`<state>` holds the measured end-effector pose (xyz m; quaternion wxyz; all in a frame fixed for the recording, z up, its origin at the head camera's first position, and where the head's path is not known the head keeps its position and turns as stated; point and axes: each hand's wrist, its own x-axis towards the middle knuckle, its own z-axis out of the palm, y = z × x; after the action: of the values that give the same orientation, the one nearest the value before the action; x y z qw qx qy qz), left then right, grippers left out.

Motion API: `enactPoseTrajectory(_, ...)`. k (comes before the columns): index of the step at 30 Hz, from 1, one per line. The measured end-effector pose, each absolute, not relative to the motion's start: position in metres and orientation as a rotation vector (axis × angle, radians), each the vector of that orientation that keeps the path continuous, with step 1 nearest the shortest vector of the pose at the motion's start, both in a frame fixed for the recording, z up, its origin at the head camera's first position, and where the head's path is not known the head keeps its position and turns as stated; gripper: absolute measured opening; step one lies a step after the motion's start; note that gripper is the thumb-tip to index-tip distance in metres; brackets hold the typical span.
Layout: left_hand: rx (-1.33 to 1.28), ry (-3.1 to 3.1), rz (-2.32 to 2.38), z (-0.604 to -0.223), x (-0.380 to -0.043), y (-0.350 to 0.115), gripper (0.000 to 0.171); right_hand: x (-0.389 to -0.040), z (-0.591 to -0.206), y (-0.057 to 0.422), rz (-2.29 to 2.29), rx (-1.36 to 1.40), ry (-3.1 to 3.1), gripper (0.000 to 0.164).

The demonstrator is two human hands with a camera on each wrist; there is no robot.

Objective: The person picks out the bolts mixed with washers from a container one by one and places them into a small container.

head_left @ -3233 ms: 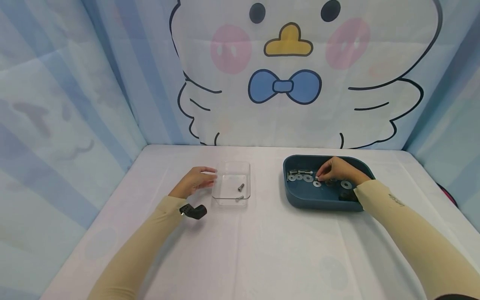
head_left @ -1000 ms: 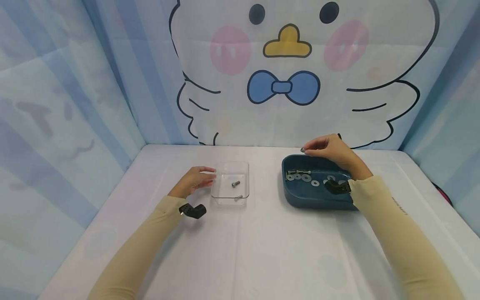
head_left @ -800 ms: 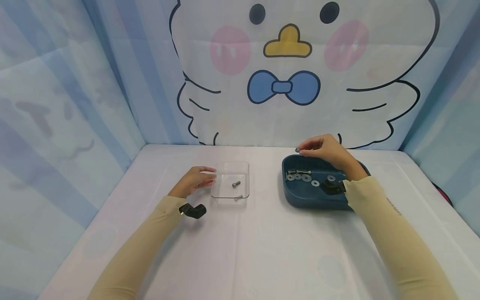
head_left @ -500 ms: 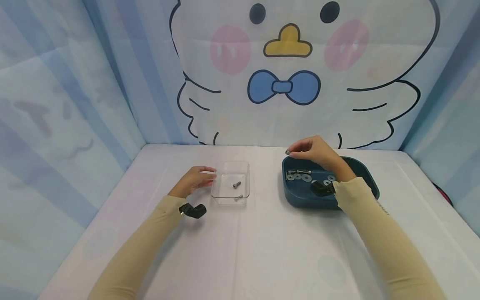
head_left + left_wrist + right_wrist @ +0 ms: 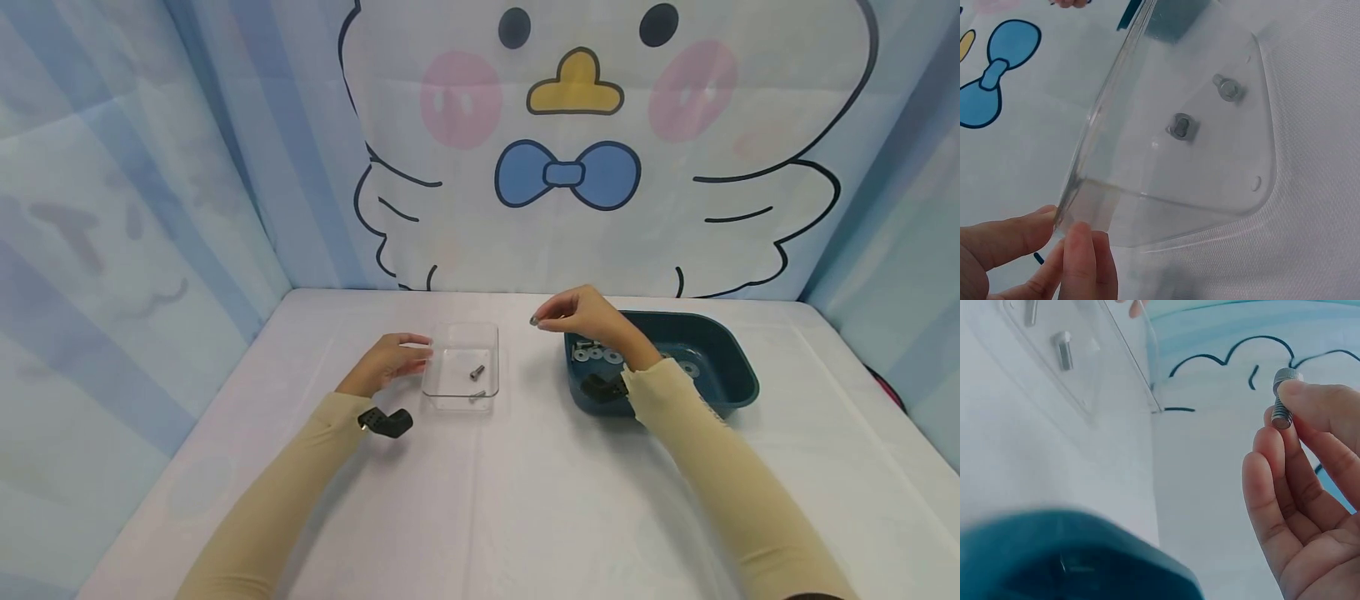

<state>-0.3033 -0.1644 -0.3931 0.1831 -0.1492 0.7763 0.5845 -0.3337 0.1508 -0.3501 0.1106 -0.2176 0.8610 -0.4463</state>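
Note:
My right hand (image 5: 592, 318) pinches a short knurled-head bolt (image 5: 1282, 399) between thumb and fingertips, raised above the gap between box and tray. Its threaded end points down in the right wrist view. My left hand (image 5: 386, 364) rests its fingertips against the left side of a clear plastic box (image 5: 1154, 195), at the rim near a corner. Inside the box lie two metal bolts, one a short bolt (image 5: 477, 372) near the middle and the other a bolt (image 5: 477, 396) by the front wall.
A dark blue tray (image 5: 731, 392) stands on the right, partly under the right forearm. It holds several washers (image 5: 612, 356) and some bolts along its left end. White cloth covers the table (image 5: 480, 500); a printed curtain (image 5: 570, 242) hangs behind.
My right hand picked a bolt from the tray, lifted it and carried it left past the tray's edge. The left hand stays put. One bolt in the box has rocked slightly.

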Motion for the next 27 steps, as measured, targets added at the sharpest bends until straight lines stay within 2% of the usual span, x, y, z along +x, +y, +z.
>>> enactPoseTrajectory(27, -0.436, 2.19, 1.653, -0.396, -0.305, -0.165, 0.042, -0.33, -0.367, 0.093, -1.308, -0.721, 2.43, 0.019)
